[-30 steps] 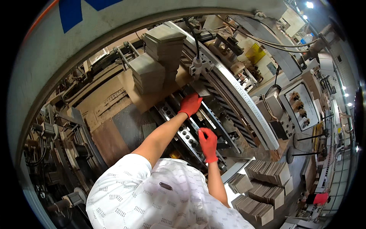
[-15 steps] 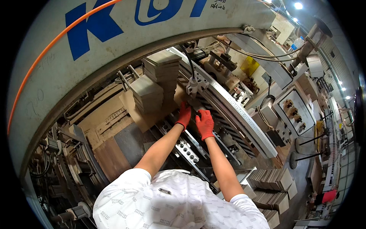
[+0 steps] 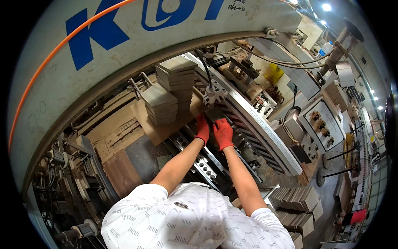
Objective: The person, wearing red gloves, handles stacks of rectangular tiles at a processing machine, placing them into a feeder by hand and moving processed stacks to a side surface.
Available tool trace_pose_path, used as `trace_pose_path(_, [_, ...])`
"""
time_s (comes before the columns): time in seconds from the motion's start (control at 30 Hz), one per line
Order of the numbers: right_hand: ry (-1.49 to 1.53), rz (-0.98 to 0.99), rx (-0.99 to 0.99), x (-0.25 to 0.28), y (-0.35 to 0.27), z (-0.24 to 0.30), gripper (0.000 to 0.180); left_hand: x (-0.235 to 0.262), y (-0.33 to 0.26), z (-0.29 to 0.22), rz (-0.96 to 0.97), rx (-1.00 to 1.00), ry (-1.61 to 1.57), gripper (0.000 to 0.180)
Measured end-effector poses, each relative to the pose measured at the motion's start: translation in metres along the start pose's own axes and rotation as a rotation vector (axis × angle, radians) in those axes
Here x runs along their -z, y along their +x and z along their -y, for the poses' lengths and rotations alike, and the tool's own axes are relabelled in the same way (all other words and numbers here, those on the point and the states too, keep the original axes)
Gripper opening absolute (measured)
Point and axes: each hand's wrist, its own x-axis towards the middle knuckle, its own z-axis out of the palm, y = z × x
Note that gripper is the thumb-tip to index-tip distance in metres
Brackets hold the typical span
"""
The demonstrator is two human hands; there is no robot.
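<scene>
I log the dark flat panel [image 3: 216,113] just on the far side of my gloved left hand [image 3: 202,130] and right hand [image 3: 224,134], both curled (grip, long axis: cannot tell).

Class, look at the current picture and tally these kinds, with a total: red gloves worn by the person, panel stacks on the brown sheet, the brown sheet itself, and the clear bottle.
Red gloves: left glove, right glove = 2
Panel stacks: shorter, taller = 2
Brown sheet = 1
Clear bottle = 1
Total = 6
</scene>
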Motion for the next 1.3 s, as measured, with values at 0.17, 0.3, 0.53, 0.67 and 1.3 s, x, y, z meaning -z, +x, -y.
trace_pose_path(0.17, [0.009, 0.025, 0.013, 0.003, 0.007, 0.002, 0.016, 0.001, -0.034, -0.008, -0.021, 0.033, 0.256, 0.034])
trace_pose_path(0.3, [0.023, 0.010, 0.011, 0.002, 0.010, 0.005, 0.016, 0.011, -0.069, -0.039, -0.105, -0.005, 0.407, 0.029])
trace_pose_path(0.53, [0.093, -0.042, -0.021, -0.009, 0.003, 0.002, 0.014, 0.101, -0.118, -0.194, -0.181, -0.331, 0.522, 0.017])
trace_pose_path(0.67, [0.057, -0.118, -0.097, -0.007, -0.011, 0.001, 0.013, 0.122, -0.083, -0.305, -0.398, -0.614, 0.434, 0.016])
trace_pose_path(1.3, [0.031, -0.265, -0.713, 0.271, -0.327, 0.042, 0.021, 0.268, 0.194, -0.304, 0.011, -0.920, 1.394, 0.035])
